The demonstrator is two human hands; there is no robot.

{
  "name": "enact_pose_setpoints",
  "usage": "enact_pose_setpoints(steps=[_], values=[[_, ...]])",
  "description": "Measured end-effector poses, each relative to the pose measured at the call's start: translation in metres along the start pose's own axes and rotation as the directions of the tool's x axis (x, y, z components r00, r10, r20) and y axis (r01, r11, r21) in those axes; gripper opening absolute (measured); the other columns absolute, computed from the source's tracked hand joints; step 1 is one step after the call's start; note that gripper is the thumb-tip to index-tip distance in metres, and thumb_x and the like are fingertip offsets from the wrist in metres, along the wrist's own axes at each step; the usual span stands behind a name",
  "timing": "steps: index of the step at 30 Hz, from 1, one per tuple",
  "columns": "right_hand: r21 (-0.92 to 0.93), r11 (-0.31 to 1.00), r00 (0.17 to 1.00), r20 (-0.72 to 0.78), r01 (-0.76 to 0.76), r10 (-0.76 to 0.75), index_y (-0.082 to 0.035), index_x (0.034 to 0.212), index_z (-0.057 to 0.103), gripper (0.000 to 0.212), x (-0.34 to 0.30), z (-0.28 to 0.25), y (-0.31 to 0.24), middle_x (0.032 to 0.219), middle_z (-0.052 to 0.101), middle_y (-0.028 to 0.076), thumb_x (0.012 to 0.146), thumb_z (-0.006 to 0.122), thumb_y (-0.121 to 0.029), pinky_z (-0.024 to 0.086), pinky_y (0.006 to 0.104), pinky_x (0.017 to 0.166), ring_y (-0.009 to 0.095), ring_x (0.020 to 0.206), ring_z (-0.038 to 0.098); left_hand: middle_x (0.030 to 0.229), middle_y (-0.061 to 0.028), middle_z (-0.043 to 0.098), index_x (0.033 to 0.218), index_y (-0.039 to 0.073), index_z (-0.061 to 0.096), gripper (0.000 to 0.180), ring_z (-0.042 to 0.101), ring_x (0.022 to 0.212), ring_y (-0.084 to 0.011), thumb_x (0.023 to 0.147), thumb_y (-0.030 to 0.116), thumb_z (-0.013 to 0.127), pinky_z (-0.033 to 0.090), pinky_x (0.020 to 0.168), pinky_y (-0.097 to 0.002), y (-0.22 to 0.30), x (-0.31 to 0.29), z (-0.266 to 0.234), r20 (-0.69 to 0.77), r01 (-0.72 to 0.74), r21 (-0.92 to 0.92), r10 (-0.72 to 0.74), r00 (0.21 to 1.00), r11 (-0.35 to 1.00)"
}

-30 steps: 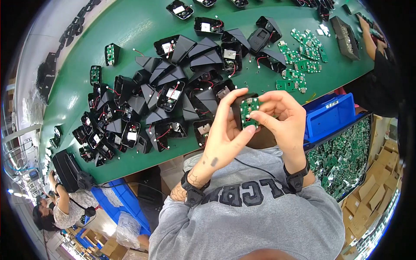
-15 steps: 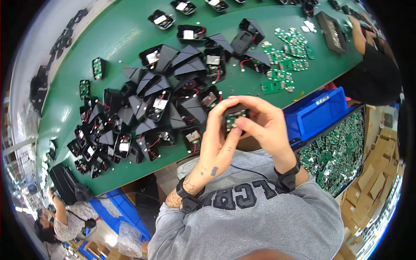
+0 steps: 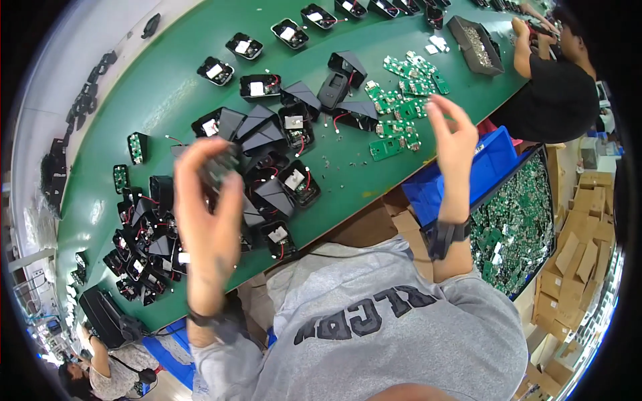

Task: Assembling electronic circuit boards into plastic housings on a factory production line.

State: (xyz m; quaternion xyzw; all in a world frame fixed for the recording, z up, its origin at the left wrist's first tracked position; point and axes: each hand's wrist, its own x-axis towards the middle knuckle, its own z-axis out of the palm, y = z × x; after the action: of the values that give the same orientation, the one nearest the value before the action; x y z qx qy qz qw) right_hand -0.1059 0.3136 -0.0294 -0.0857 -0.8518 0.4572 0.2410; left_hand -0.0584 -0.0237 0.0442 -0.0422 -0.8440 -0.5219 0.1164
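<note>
Right now, your left hand is curled around a small black housing, thumb on one side and fingers on the other; it is blurred, so its detail cannot be made out. You hold it above the cluster of wedge-shaped black housings, whose thin red wires poke out here and there.

Your right hand is raised at the near edge of the loose green circuit boards, thumb and forefinger a narrow gap apart, with nothing visible between them; whether the fingertips touch a board, you cannot tell from this angle.

Beyond those boards on the green table sits a dark parts box with small metallic pieces inside. Two board-filled housings stand apart on your left, and open housings line the far side. Below your right forearm is a blue bin, beside a large heap of scrap-like boards.
</note>
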Motion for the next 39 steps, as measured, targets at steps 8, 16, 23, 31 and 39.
enact_pose_setpoints(steps=[8, 16, 23, 31, 39], values=[[-0.539, 0.811, 0.959, -0.024, 0.226, -0.283, -0.007, 0.108, 0.067, 0.034, 0.016, -0.01, 0.042, 0.108, 0.063, 0.013, 0.08, 0.068, -0.026, 0.039, 0.0386, 0.097, 0.031, 0.107, 0.054, 0.097, -0.02, 0.062, 0.116, 0.0, 0.052, 0.047, 0.062, 0.087, -0.0335, 0.08, 0.028, 0.066, 0.049, 0.074, -0.0382, -0.154, 0.148, -0.087, -0.009, 0.065, 0.796, -0.095, 0.995, 0.602], [-0.187, 0.981, 0.997, 0.06, 0.048, -0.037, -0.006, 0.101, 0.061, 0.033, 0.005, -0.017, 0.029, 0.089, 0.057, 0.007, 0.07, 0.072, -0.01, 0.044, 0.0354, 0.084, 0.027, 0.092, 0.053, 0.104, -0.0192, 0.064, 0.115, 0.001, 0.057, 0.042, 0.057, 0.101, -0.0375, 0.088, 0.033, 0.055, 0.045, 0.086, -0.0457, -0.157, 0.173, -0.055, 0.179, -0.216, 0.908, 0.135, 0.975, 0.36], [-0.211, 0.977, 1.0, -0.011, 0.017, -0.02, -0.005, 0.09, 0.068, 0.014, 0.005, -0.024, 0.03, 0.089, 0.063, 0.008, 0.077, 0.067, -0.009, 0.048, 0.0333, 0.078, 0.025, 0.088, 0.06, 0.081, -0.0182, 0.065, 0.107, 0.003, 0.053, 0.036, 0.063, 0.075, -0.0358, 0.082, 0.024, 0.066, 0.048, 0.069, -0.0424, -0.161, 0.209, -0.002, 0.122, -0.092, 0.589, 0.025, 0.992, 0.803], [-0.268, 0.961, 0.984, -0.175, -0.064, 0.017, -0.004, 0.089, 0.068, 0.012, 0.001, -0.032, 0.019, 0.076, 0.067, 0.007, 0.078, 0.068, -0.01, 0.05, 0.031, 0.07, 0.02, 0.077, 0.063, 0.094, -0.0069, 0.062, 0.116, 0.006, 0.052, 0.03, 0.061, 0.078, -0.0136, 0.088, 0.012, 0.061, 0.053, 0.068, -0.0268, -0.114, 0.184, -0.006, 0.11, 0.176, -0.24, -0.153, 0.982, 0.955], [0.658, 0.621, 0.901, 0.372, -0.426, 0.223, 0.0, 0.093, 0.062, 0.012, -0.026, -0.02, -0.038, 0.08, 0.065, 0.006, 0.081, 0.064, 0.001, 0.047, 0.0221, 0.058, 0.011, 0.064, 0.059, 0.123, -0.0178, 0.056, 0.141, 0.01, 0.032, 0.055, 0.062, 0.107, -0.0302, 0.089, 0.009, 0.053, 0.057, 0.065, -0.0249, 0.039, 0.002, 0.028, 0.525, 0.678, -0.563, -0.429, 0.735, 0.472]])
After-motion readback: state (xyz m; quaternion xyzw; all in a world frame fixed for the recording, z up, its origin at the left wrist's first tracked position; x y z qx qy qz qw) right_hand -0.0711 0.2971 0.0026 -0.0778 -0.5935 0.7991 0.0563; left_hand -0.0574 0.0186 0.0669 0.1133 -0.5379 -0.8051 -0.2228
